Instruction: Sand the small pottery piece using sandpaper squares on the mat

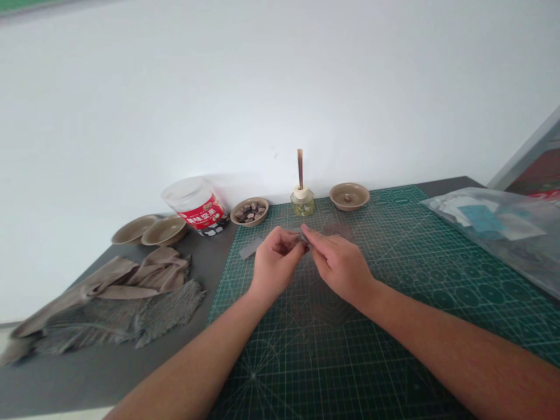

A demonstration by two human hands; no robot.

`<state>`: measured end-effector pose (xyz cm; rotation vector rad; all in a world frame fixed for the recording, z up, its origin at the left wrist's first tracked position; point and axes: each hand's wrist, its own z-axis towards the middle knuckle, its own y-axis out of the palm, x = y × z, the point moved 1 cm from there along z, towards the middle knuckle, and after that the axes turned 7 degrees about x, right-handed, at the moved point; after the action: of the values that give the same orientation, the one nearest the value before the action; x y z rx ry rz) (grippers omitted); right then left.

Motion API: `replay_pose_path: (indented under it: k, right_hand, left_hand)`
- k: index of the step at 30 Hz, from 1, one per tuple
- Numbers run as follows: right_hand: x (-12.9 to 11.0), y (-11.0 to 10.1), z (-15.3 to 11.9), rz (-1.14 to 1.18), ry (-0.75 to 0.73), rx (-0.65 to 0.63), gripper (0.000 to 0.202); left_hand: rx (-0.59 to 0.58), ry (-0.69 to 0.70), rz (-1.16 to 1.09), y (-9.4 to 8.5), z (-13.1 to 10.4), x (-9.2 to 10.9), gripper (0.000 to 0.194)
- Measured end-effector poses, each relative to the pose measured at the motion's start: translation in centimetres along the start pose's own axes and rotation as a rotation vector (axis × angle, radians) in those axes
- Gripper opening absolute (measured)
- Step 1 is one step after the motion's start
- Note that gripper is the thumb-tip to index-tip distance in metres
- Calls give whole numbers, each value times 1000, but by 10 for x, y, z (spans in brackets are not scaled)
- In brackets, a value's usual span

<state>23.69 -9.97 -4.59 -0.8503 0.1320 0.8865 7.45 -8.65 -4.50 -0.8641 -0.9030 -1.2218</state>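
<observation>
My left hand [275, 256] and my right hand [341, 262] meet above the middle of the green cutting mat [280, 361]. Their fingertips are pinched together around a small grey piece [303, 237], mostly covered by the fingers, so its kind is unclear. Just left of my left hand shows a flat grey strip [250, 249]; whether it lies on the mat or joins the held piece I cannot tell. Behind the hands, a small brown bowl [235, 217] contains several small brown and pinkish pieces [250, 213].
A reed diffuser [303, 203] and a brown dish [350, 195] stand by the wall. Left are a red-labelled plastic tub [196, 205], two shallow brown bowls [164, 231] [131, 230] and a crumpled grey-brown cloth [131, 297]. A clear plastic bag [516, 251] lies right.
</observation>
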Motion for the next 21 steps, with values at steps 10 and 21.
replay_pose_path:
  k: [10,21]
  right_hand:
    - [15,-1,8,199,238,137,23]
    - [-2,-9,4,320,26,147,27]
  left_hand:
    - [-72,-77,-179,0,2,3,25]
    - [-80,-192,-199,3,3,2,24]
